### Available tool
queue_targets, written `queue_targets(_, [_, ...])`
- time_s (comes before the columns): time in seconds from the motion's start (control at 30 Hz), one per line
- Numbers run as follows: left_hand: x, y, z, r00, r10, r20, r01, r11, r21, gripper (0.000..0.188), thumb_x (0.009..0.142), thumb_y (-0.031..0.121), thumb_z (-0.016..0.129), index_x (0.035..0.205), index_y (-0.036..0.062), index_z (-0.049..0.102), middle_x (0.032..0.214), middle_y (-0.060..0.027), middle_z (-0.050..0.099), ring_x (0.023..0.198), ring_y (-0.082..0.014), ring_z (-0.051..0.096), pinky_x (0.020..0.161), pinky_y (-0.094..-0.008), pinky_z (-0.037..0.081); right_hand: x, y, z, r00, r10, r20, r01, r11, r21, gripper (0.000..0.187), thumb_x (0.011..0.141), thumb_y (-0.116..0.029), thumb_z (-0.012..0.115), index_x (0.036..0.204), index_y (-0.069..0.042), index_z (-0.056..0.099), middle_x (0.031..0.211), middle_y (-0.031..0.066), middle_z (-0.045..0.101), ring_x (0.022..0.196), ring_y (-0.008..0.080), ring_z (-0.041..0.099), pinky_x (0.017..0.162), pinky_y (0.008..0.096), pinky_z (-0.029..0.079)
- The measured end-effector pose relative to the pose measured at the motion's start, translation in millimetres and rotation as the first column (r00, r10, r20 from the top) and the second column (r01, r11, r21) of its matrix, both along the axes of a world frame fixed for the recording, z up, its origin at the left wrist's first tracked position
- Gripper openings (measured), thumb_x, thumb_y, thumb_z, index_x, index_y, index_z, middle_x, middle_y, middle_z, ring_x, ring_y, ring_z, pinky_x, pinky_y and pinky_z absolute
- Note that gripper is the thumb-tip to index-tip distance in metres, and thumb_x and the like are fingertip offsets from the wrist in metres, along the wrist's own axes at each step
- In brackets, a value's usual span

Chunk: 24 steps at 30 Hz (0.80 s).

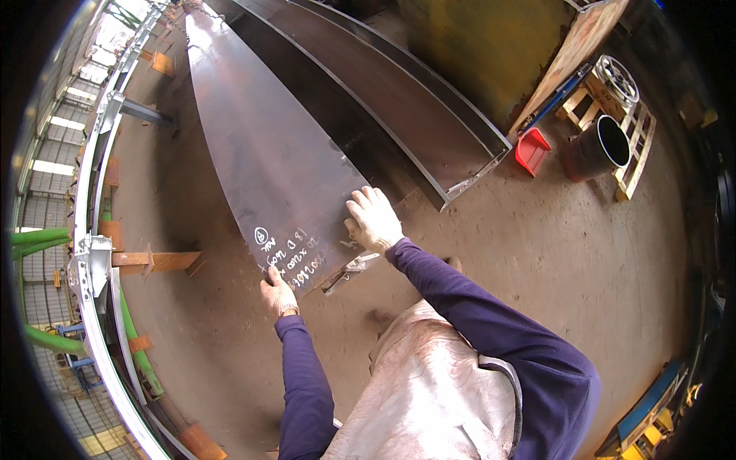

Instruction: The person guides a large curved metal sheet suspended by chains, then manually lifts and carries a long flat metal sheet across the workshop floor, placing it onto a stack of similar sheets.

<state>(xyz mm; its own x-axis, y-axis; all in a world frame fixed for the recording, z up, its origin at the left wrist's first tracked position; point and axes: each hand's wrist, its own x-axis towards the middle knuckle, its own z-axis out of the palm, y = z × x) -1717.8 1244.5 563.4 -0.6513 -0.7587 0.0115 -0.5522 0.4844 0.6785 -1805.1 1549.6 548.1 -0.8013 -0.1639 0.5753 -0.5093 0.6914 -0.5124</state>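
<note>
A long grey metal sheet [264,134] stretches from my hands toward the far upper left, with white handwritten marks on its near end. My left hand [277,293] grips the sheet's near left corner, its thumb on top and the other fingers mostly hidden. At the right edge, close to the near end, my right hand [373,220] is curled over the metal. Under the near edge, a small pale metal piece [353,268] pokes out; what it is I cannot make out. Something reddish at the far tip is too small to tell.
To the right of the sheet lies a long tapered metal channel [414,123] with raised edges. Beyond it are a red dustpan [531,151], a black bucket [598,149] and a wooden pallet [636,146]. Rusty steel brackets [157,262] jut from a frame on the left.
</note>
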Motion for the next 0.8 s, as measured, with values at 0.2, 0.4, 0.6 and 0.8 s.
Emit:
queue_targets(0.2, [-6, -3, -22, 1.000, -0.021, 0.022, 0.020, 0.999, 0.025, 0.066, 0.101, 0.058, 0.061, 0.112, -0.0077, 0.064, 0.096, -0.0185, 0.073, 0.066, -0.0268, 0.072, 0.055, -0.0361, 0.058, -6, 1, -14, 1.000, -0.001, 0.016, 0.001, 1.000, -0.007, 0.038, 0.077, -0.021, 0.075, 0.107, 0.001, 0.067, 0.118, 0.0185, 0.062, 0.118, 0.0385, 0.054, 0.104, 0.0491, 0.044])
queue_targets(0.4, [2, 6, -37, 0.999, -0.025, 0.042, 0.024, 0.999, 0.025, 0.064, 0.102, 0.056, 0.061, 0.113, -0.0074, 0.065, 0.101, -0.0214, 0.073, 0.073, -0.0283, 0.073, 0.059, -0.0372, 0.058, -2, 0, -36, 1.000, -0.028, 0.006, 0.028, 1.000, -0.004, 0.041, 0.075, -0.020, 0.076, 0.109, 0.000, 0.066, 0.120, 0.0188, 0.061, 0.118, 0.0395, 0.055, 0.103, 0.0498, 0.046])
queue_targets(0.6, [-2, -20, -70, 0.997, 0.008, 0.083, -0.012, 0.999, 0.044, 0.068, 0.101, 0.057, 0.059, 0.121, -0.0076, 0.063, 0.117, -0.0281, 0.071, 0.103, -0.0446, 0.070, 0.090, -0.0487, 0.055, -8, -13, -58, 0.999, -0.011, 0.047, 0.009, 0.999, 0.044, 0.047, 0.078, -0.023, 0.076, 0.118, 0.000, 0.065, 0.128, 0.0213, 0.060, 0.128, 0.0428, 0.053, 0.112, 0.0561, 0.041])
queue_targets(0.8, [8, -24, -95, 0.988, 0.090, 0.122, -0.065, 0.979, -0.194, 0.075, 0.101, 0.060, 0.058, 0.132, -0.0077, 0.058, 0.131, -0.0311, 0.065, 0.118, -0.0444, 0.065, 0.102, -0.0470, 0.051, -2, -19, -59, 0.990, -0.026, 0.141, 0.014, 0.996, 0.091, 0.048, 0.081, -0.023, 0.075, 0.122, 0.000, 0.066, 0.135, 0.0228, 0.061, 0.132, 0.0455, 0.051, 0.116, 0.0584, 0.037])
